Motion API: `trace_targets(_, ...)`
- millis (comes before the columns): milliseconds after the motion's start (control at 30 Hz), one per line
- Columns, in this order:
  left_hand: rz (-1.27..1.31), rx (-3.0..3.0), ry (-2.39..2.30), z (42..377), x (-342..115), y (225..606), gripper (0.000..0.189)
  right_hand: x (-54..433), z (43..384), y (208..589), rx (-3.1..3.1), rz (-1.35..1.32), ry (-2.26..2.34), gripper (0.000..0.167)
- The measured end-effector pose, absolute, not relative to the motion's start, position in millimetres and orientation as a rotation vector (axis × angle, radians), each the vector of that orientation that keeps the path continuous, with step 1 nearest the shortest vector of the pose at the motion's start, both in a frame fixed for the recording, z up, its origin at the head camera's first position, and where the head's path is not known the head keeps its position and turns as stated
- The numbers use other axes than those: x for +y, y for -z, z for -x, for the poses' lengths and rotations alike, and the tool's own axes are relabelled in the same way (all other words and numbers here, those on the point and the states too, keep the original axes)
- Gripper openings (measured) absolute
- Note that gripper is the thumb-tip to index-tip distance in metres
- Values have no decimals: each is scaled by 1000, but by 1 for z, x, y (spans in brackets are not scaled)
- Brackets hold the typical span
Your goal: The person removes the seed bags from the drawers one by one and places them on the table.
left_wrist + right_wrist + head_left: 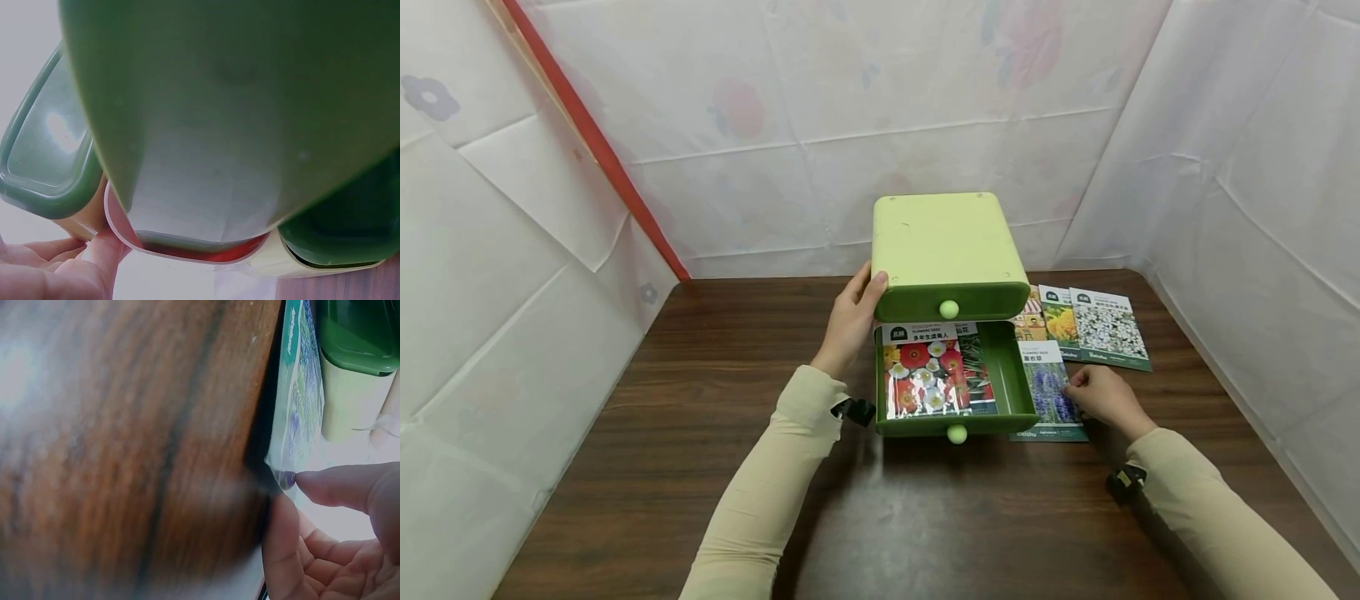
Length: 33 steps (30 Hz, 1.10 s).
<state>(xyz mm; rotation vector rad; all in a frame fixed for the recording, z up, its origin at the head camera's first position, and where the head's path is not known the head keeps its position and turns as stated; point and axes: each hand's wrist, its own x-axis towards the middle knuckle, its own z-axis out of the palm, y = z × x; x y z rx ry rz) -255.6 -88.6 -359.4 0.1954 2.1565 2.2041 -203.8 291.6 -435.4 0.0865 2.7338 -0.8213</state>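
A pale-green drawer box (947, 237) with a dark-green upper drawer front (917, 305) stands at the back of the table. Its lower drawer (1019, 379) is pulled out and holds a red-and-white flower seed packet (927, 379) overlapping another packet (979, 367). My left hand (850, 321) lies against the box's left side, thumb at the front corner and fingers along the wall. To the right of the drawer, my right hand (1105, 398) pinches the right edge of a purple-flower seed packet (1051, 387). In the right wrist view, thumb and forefinger meet at the packet's edge (289, 478).
Behind the pinched packet lie a white-flower seed packet (1108, 325), a yellow-flower packet (1060, 321) and a partly hidden orange-patterned packet (1032, 321). White sheeting (820, 150) walls the dark wooden table (715, 400) at the back and both sides.
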Motion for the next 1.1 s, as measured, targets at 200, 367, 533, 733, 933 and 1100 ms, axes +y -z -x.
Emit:
trace_targets(200, -191, 2167, -2197, 256, -89, 360, 69, 294, 204, 428, 2716, -90, 841, 25)
trace_targets(367, -189, 2166, -2191, 256, -89, 359, 68, 297, 206, 415, 2734, -74, 907, 31)
trace_targets(533, -180, 2161, -2191, 255, -89, 358, 69, 293, 208, 392, 2807, -4, 1012, 40)
trace_targets(733, -165, 2152, -2199, 256, -88, 358, 68, 277, 206, 363, 2913, 85, 1144, 40)
trace_targets(933, -170, 2147, -2207, 256, -89, 358, 67, 249, 200, 338, 3007, 242, 1216, 32)
trace_targets(1100, -184, 2152, -2206, 256, -88, 359, 67, 224, 194, 331, 3021, 384, 1196, 26)
